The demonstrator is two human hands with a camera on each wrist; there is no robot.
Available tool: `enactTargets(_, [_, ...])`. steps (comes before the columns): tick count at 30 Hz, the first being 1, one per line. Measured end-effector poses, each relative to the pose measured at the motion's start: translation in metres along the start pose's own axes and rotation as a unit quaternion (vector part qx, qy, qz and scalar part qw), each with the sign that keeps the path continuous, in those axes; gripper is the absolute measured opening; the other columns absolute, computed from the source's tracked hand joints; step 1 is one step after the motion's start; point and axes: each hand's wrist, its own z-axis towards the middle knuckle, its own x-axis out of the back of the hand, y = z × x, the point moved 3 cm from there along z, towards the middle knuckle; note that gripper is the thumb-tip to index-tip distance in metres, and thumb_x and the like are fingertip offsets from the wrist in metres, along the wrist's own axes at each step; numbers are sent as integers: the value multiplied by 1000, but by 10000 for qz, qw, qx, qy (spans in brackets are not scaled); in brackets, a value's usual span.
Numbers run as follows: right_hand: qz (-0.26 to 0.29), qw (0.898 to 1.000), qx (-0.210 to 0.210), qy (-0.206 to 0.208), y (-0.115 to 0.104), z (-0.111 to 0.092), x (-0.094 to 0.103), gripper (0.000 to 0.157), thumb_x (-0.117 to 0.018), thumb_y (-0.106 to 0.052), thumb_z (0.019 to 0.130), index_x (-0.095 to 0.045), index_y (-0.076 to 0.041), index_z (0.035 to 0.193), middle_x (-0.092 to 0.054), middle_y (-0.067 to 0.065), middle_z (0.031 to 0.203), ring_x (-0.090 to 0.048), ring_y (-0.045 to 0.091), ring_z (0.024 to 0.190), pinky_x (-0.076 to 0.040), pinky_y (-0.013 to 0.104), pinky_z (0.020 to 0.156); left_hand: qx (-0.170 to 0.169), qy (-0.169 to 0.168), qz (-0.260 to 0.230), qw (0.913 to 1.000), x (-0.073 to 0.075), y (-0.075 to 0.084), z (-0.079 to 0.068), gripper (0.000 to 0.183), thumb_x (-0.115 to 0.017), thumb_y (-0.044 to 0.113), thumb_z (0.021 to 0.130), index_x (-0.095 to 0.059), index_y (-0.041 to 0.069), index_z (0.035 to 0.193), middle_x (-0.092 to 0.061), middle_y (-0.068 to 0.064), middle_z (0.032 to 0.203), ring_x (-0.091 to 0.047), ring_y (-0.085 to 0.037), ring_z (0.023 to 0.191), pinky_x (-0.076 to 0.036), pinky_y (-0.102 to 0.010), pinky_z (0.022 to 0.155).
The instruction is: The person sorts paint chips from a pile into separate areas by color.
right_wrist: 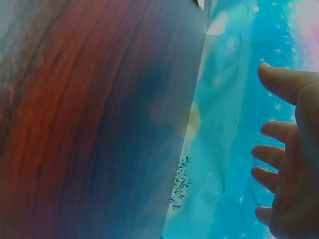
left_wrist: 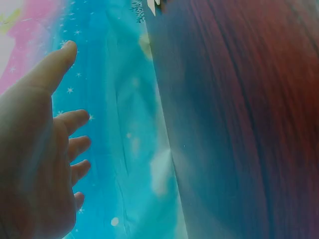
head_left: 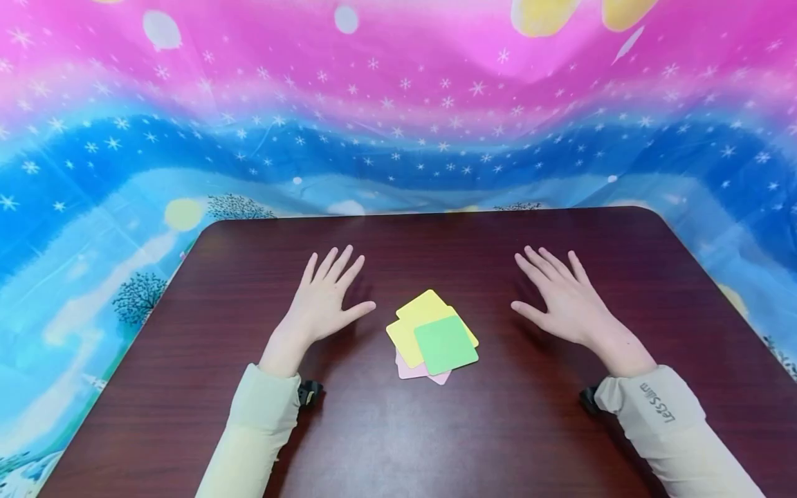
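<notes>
Several square cards with rounded corners lie in a loose, overlapping pile mid-table in the head view. A green card (head_left: 446,346) is on top, yellow cards (head_left: 429,304) show beneath it, and pink cards (head_left: 411,369) peek out at the near side. To the left of the pile, my left hand (head_left: 324,297) is held with fingers spread, touching no card. My right hand (head_left: 563,297) mirrors it on the other side, its fingers also spread and nothing in its grasp. Both wrist views show the left palm (left_wrist: 40,149) and right palm (right_wrist: 299,159) holding nothing.
The dark reddish-brown wooden table (head_left: 249,277) has rounded far corners. Behind and beside it hangs a pink and blue cloth (head_left: 398,104) with snowflakes and trees. A black strap piece (head_left: 310,393) sits at the left cuff, another black piece (head_left: 589,399) at the right.
</notes>
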Motion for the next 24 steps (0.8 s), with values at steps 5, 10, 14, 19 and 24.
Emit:
enactTargets(5, [25, 9999, 26, -132, -5, 0, -1, 76, -51, -51, 85, -27, -9, 143, -26, 15, 147, -18, 32, 136, 4, 51, 108, -35, -40, -91, 9999, -1, 5, 0, 81, -44, 66, 81, -25, 19, 145, -18, -6, 151, -12, -29, 139, -3, -51, 109])
enactTargets(10, [33, 9999, 84, -140, -10, 1, -2, 75, -54, -50, 84, -31, -8, 142, -29, 15, 146, -22, 34, 134, 1, 52, 108, -98, -75, -218, 9997, -1, 12, -1, 81, -45, 64, 81, -24, 18, 145, -18, -5, 151, -12, -28, 139, -3, -50, 109])
enactTargets(14, [44, 9997, 157, -197, -14, 3, -4, 76, -55, -51, 83, -32, -8, 141, -30, 15, 145, -24, 35, 134, 2, 52, 108, -164, -172, -325, 9992, -3, 18, -2, 82, -45, 64, 82, -23, 17, 145, -16, -5, 152, -12, -27, 139, -4, -50, 110])
enactTargets(19, [121, 9993, 231, -260, -20, 3, -6, 76, -58, -49, 82, -34, -7, 140, -31, 15, 145, -24, 35, 133, -1, 53, 108, -282, -217, -398, 9986, -7, 25, -2, 85, -50, 63, 80, -24, 15, 145, -20, -6, 151, -17, -27, 138, -7, -49, 110])
enactTargets(24, [171, 9987, 296, -378, -26, 4, -9, 77, -59, -50, 80, -37, -7, 139, -32, 13, 144, -25, 34, 133, -3, 54, 108, -391, -311, -376, 9980, -12, 31, 0, 90, -56, 63, 76, -29, 10, 143, -29, -7, 147, -25, -27, 135, -10, -47, 110])
